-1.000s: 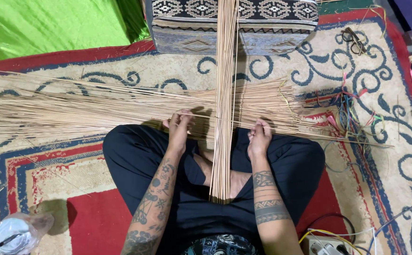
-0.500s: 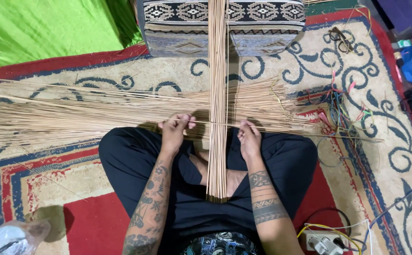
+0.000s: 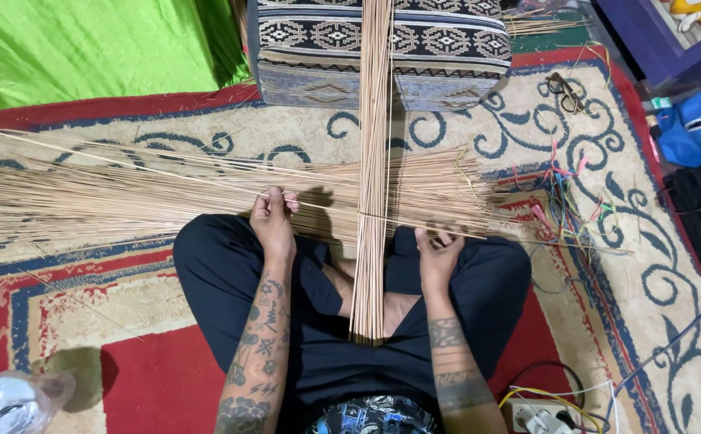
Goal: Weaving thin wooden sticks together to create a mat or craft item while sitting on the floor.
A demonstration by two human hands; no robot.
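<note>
Two sets of thin reeds cross over the seated person's lap: an upright bundle [image 3: 373, 161] running from the lap up onto a patterned cushion [image 3: 318, 48], and a wide crosswise layer [image 3: 125, 197] lying flat on the carpet [image 3: 85, 273], spread to both sides of the bundle.

Left of the bundle, the left hand [image 3: 272, 219] has its fingers curled together, pinching a single reed [image 3: 326, 207] that runs across toward the bundle. Right of the bundle, the right hand [image 3: 439, 253] rests at the near edge of the crosswise layer, fingers bent down onto the reeds; whether they clamp one strand or only press on the layer cannot be told.

As a judgement, the work looks like weaving, at the step of laying one crosswise strand against the bundle, with both hands keeping it level on either side. The next move would call for holding that strand taut and straight while it is seated tight against its neighbours, without disturbing the loose reeds fanned out far left of the bundle.

Coloured wires [image 3: 567, 205] lie right of the bundle, past the reed tips, and a green cloth [image 3: 85, 48] lies left of the cushion.
</note>
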